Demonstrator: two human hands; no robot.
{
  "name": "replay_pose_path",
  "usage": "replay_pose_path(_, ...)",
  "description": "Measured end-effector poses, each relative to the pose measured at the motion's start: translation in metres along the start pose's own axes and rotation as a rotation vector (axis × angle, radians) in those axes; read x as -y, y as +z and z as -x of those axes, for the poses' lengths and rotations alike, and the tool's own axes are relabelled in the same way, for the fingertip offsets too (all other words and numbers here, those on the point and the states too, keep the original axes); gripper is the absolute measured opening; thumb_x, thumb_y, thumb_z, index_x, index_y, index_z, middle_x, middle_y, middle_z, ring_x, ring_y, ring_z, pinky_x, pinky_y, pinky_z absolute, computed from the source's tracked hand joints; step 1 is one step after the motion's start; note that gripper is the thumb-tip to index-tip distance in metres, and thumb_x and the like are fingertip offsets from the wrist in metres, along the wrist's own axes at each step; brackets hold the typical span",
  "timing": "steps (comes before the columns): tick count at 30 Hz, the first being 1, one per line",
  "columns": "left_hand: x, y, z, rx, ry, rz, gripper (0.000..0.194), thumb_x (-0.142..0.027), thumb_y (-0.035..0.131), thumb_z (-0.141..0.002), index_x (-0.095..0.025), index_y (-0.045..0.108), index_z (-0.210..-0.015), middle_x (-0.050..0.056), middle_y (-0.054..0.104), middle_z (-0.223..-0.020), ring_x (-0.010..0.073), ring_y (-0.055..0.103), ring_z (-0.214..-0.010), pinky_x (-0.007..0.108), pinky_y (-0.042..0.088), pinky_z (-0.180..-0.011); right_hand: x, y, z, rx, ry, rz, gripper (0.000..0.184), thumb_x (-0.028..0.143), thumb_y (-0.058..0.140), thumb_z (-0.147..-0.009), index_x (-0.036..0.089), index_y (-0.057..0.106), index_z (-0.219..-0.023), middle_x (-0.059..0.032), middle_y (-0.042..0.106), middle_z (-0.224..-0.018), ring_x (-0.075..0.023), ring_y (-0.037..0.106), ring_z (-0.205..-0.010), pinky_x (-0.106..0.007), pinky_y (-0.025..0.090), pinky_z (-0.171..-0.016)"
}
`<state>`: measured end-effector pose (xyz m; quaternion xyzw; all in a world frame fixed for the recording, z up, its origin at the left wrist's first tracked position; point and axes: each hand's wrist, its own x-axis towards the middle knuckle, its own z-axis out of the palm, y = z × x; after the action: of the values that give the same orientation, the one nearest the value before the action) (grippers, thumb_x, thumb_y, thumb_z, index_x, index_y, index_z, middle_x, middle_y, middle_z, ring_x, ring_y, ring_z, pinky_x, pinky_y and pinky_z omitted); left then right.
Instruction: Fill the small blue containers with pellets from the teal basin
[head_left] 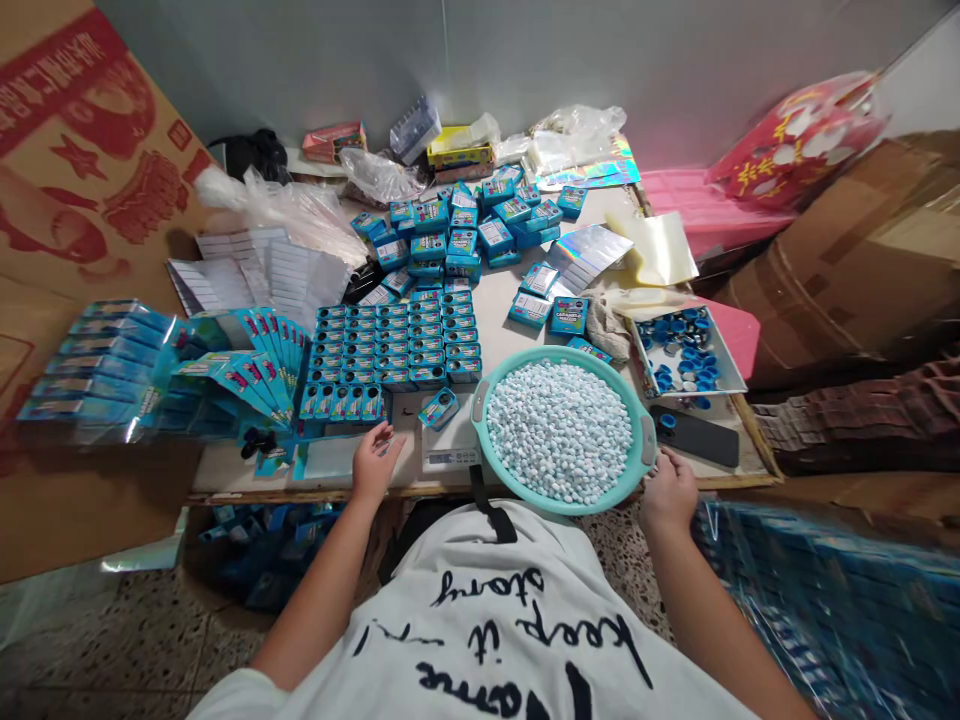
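Note:
A turquoise basin [570, 508] full of small white and pale-blue candies [559, 430] sits at the table's front edge. My right hand [670, 487] is closed at the basin's right handle, its fingers curled by the rim. Over the front edge, left of a white digital scale [450, 456], my left hand [376, 462] is open and empty, with the thumb apart from the fingers. One small blue box [439, 408] lies tilted on the scale. Behind my left hand stand rows of blue boxes [394, 345], packed side by side.
Loose blue boxes [461, 230] lie heaped at the back. A white tray [731, 375] holds blue caps, with a dark phone [697, 437] in front. Folded blue cartons [255, 370] and wrapped packs [97, 365] are at left. Large cardboard boxes [847, 250] flank the table.

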<state>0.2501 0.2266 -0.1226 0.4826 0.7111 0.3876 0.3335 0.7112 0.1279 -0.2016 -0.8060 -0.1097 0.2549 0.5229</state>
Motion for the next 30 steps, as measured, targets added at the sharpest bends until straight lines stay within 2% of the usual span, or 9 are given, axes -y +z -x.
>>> replay_pose_path(6, -0.008, 0.001, -0.004, -0.001, 0.017, 0.02, 0.054, -0.042, 0.078, -0.073, -0.016, 0.065, -0.119, 0.015, 0.07, -0.114, 0.0272, 0.067, -0.11, 0.049, 0.054, -0.101, -0.001, 0.007, 0.0, -0.018, 0.016, 0.057, 0.045, 0.055, 0.053, -0.074, 0.017, 0.065, -0.094, -0.0072, 0.066, -0.091, -0.0257, 0.058, -0.091, -0.042, 0.046, -0.09)
replay_pose_path(10, -0.011, -0.005, -0.006, -0.018, 0.024, 0.022, 0.054, -0.042, 0.077, -0.073, -0.016, 0.065, -0.119, 0.015, 0.07, -0.114, 0.0272, 0.067, -0.11, 0.048, 0.055, -0.1, 0.0, 0.008, 0.003, 0.006, 0.034, 0.085, 0.04, 0.057, 0.051, -0.075, 0.019, 0.062, -0.079, -0.0032, 0.06, -0.074, -0.0228, 0.053, -0.079, -0.039, 0.045, -0.081)
replay_pose_path(16, -0.017, -0.006, -0.011, -0.025, 0.064, -0.013, 0.05, -0.043, 0.074, -0.077, -0.014, 0.065, -0.117, 0.016, 0.071, -0.112, 0.0271, 0.069, -0.107, 0.046, 0.058, -0.095, 0.002, 0.005, 0.006, 0.05, -0.013, 0.151, 0.04, 0.059, 0.049, -0.078, 0.02, 0.056, -0.074, 0.0018, 0.051, -0.067, -0.0184, 0.044, -0.069, -0.035, 0.039, -0.071)
replay_pose_path(20, -0.024, -0.002, -0.014, -0.001, 0.143, -0.078, 0.047, -0.042, 0.07, -0.081, -0.014, 0.065, -0.118, 0.016, 0.072, -0.11, 0.0265, 0.07, -0.104, 0.044, 0.058, -0.092, 0.002, 0.004, 0.009, 0.059, -0.037, 0.196, 0.041, 0.06, 0.045, -0.083, 0.021, 0.052, -0.071, 0.0022, 0.048, -0.065, -0.0181, 0.042, -0.067, -0.034, 0.036, -0.067)
replay_pose_path(23, -0.037, 0.001, -0.013, 0.026, 0.27, -0.155, 0.041, -0.042, 0.066, -0.085, -0.015, 0.067, -0.116, 0.014, 0.071, -0.109, 0.0246, 0.069, -0.101, 0.043, 0.057, -0.092, 0.004, 0.004, 0.01, 0.052, -0.04, 0.216, 0.045, 0.064, 0.044, -0.083, 0.021, 0.054, -0.072, -0.0001, 0.052, -0.067, -0.02, 0.045, -0.068, -0.035, 0.036, -0.066)
replay_pose_path(26, -0.058, 0.014, -0.008, 0.141, 0.446, -0.252, 0.031, -0.04, 0.063, -0.088, -0.019, 0.07, -0.11, 0.01, 0.07, -0.105, 0.0214, 0.068, -0.094, 0.039, 0.056, -0.091, 0.006, 0.006, 0.011, 0.047, -0.032, 0.227, 0.051, 0.069, 0.044, -0.081, 0.02, 0.057, -0.075, -0.0027, 0.056, -0.069, -0.0217, 0.047, -0.069, -0.035, 0.037, -0.066)
replay_pose_path(30, -0.093, 0.059, 0.005, 0.466, 0.662, -0.39, 0.025, -0.034, 0.058, -0.092, -0.024, 0.072, -0.11, 0.008, 0.07, -0.102, 0.0202, 0.066, -0.093, 0.035, 0.054, -0.089, 0.009, 0.008, 0.013, 0.016, -0.038, 0.228, 0.059, 0.073, 0.041, -0.08, 0.018, 0.062, -0.082, -0.0061, 0.062, -0.075, -0.0228, 0.051, -0.071, -0.036, 0.04, -0.068)
